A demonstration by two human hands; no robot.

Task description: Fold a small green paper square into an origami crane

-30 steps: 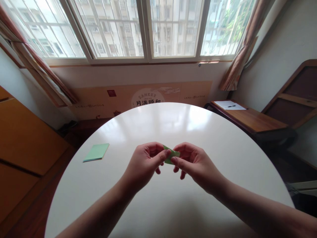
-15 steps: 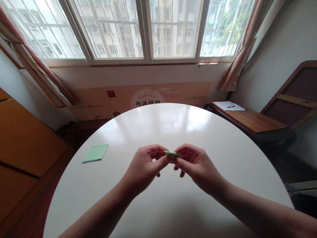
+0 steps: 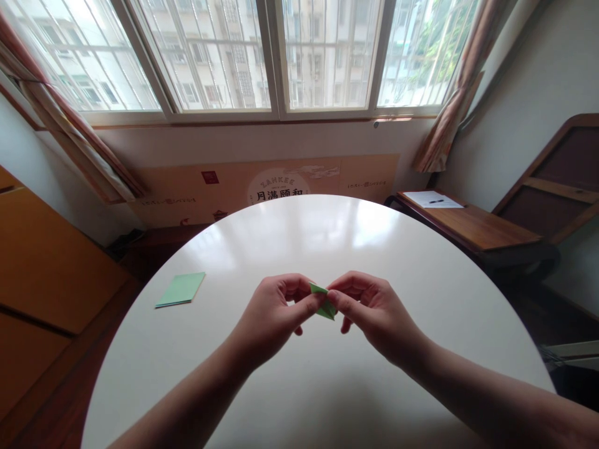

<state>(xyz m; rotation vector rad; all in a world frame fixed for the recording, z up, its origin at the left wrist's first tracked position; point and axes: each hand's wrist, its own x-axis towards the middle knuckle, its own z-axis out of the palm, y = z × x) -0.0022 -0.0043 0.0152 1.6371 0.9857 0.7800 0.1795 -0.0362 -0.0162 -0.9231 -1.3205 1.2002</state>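
A small folded piece of green paper (image 3: 326,310) is held above the white round table (image 3: 299,386), between my two hands. My left hand (image 3: 278,312) pinches its left side between thumb and fingers. From the right, my right hand (image 3: 367,305) grips it with the thumb on the near face and the fingers behind. The paper hangs tilted, one pointed corner toward me; fingers and thumbs cover part of it. To the left on the table lies a stack of green square paper (image 3: 181,289), apart from both hands.
Beyond the table's far edge, a printed cardboard panel (image 3: 187,187) stands below the window (image 3: 276,56). On the right is a wooden side table (image 3: 496,227) bearing a white sheet (image 3: 431,199) with a pen on it. An orange-brown cabinet (image 3: 42,262) stands at the left.
The green paper has turned from nearly edge-on to show its face, with a point now hanging below the thumbs. My right thumb has shifted slightly upward; the stack stays put.
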